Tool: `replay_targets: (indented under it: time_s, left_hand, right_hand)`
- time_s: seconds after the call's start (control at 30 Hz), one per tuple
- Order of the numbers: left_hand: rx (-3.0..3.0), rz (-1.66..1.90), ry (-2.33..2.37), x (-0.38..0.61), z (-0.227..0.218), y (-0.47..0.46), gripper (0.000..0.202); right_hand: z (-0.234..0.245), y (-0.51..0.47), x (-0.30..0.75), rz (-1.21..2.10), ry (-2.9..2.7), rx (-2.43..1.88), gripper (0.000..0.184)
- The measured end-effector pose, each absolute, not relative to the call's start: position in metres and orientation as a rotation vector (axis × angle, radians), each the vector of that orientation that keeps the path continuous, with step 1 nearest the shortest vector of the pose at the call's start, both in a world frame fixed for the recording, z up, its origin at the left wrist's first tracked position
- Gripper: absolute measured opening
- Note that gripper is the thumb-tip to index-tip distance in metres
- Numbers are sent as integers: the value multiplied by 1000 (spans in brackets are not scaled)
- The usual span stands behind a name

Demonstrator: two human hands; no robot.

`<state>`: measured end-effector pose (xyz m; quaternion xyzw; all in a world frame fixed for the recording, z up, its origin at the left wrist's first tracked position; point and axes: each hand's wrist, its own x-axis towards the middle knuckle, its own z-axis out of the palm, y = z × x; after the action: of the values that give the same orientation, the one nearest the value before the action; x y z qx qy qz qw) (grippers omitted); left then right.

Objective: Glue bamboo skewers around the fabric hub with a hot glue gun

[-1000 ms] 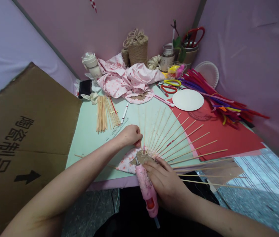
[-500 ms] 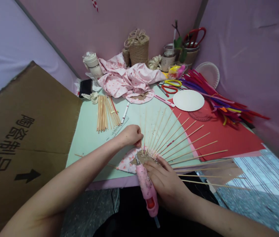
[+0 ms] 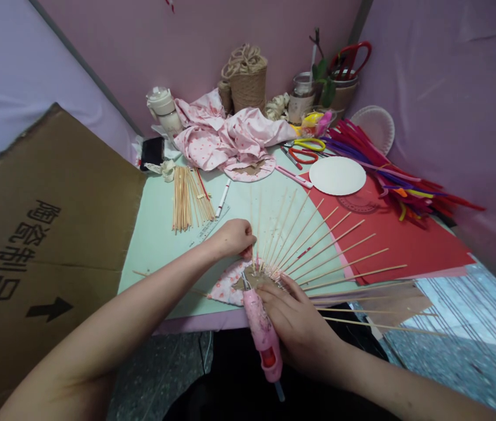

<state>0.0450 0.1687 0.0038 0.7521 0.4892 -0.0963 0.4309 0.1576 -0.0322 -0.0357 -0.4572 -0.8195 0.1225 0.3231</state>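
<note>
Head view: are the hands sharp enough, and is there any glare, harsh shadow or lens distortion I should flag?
Head view: the light is soft and even, with no glare or hard shadows. The right hand, glue gun, left hand and fanned skewers are all sharp. The wide-angle lens stretches the cardboard box at the left edge, and the lower right corner looks streaky.

left hand bare | right hand bare | 2 forearms bare

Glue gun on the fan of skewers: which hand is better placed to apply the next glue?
Probably the right hand: it grips the pink glue gun, whose nozzle sits where the bamboo skewers meet. The left hand is busy pinching a skewer end there.
</note>
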Motion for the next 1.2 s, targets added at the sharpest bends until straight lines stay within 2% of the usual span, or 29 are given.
replay_targets:
  time_s: [0.4, 0.63, 1.2]
  left_hand:
    - [1904, -234, 1210, 46, 7, 167, 19]
    - [1883, -251, 1211, 46, 7, 169, 20]
    - [1804, -271, 1227, 49, 8, 170, 24]
  right_hand:
    - [-40, -34, 158, 344, -2100, -1202, 33]
    - [-37, -33, 158, 343, -2156, -1221, 39]
    - [-34, -34, 157, 342, -2092, -1214, 32]
